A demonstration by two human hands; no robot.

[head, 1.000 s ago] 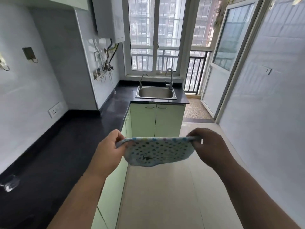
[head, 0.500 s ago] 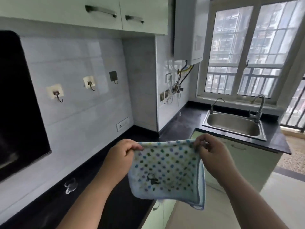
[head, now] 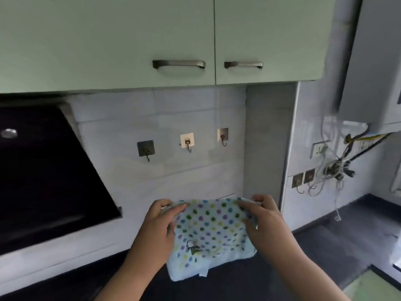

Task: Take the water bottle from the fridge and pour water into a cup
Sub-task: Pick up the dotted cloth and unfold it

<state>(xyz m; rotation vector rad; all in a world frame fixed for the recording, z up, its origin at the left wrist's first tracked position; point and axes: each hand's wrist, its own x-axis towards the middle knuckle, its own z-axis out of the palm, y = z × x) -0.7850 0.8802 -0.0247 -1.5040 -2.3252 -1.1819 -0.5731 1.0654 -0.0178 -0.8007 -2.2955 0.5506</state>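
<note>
Pale blue cloth with coloured polka dots (head: 211,233): lower centre of frame, hanging spread above dark worktop (head: 338,242), top edge stretched level. Left hand (head: 157,230): fingers pinching upper left corner. Right hand (head: 263,222): fingers pinching upper right corner. Three adhesive wall hooks (head: 187,142): mid-frame on white tiles, open wall between them and cloth. Pale green closed wall cabinets (head: 152,35): top; contents hidden. Black slanted range hood (head: 43,170): left edge. Water bottle, cup, fridge: nowhere in frame.

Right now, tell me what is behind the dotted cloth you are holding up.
Behind the dotted cloth, held by the left hand and right hand, stand the white tiled wall and the dark counter. The stretch of both directly behind the cloth is covered.
</note>
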